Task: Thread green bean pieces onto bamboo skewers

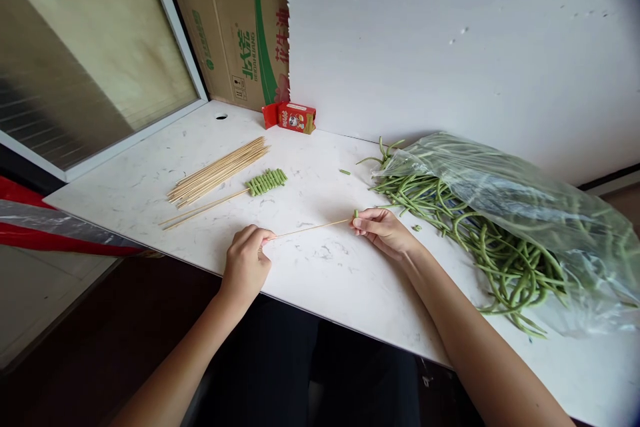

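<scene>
My left hand is closed around one end of a thin bamboo skewer, near the table's front edge. At the skewer's other end, my right hand pinches a short piece of green bean. The skewer's tip meets the bean piece, but I cannot tell whether it has gone through. Beyond my left hand lie skewers threaded with a row of cut bean pieces. Behind them is a loose bundle of bare skewers.
Long green beans spill from a clear plastic bag on the right of the white table. A small red box stands at the back by a cardboard carton. A white panel rises behind.
</scene>
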A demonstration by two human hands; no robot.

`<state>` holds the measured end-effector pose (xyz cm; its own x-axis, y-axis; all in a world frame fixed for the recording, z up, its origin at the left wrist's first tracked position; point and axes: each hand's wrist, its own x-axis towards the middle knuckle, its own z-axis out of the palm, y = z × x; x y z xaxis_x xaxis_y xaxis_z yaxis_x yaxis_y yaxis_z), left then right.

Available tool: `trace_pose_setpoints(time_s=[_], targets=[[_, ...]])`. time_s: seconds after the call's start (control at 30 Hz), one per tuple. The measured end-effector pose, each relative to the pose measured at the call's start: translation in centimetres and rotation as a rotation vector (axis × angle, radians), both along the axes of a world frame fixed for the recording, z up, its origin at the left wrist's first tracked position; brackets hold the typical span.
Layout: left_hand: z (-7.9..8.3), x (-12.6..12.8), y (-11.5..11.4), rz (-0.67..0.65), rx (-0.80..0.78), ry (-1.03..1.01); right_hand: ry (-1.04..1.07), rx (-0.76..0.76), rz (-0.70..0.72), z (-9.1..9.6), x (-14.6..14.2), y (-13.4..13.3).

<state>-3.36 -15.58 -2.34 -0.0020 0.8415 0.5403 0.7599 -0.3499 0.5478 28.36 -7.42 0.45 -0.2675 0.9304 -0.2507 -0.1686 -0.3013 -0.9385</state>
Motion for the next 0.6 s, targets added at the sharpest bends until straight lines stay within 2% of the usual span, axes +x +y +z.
trace_pose_setpoints(time_s=[0.6], targets=[[-0.02, -0.05, -0.03, -0.004, 0.01, 0.006, -0.081, 0.039, 0.085, 0.11, 0.14, 0.03]])
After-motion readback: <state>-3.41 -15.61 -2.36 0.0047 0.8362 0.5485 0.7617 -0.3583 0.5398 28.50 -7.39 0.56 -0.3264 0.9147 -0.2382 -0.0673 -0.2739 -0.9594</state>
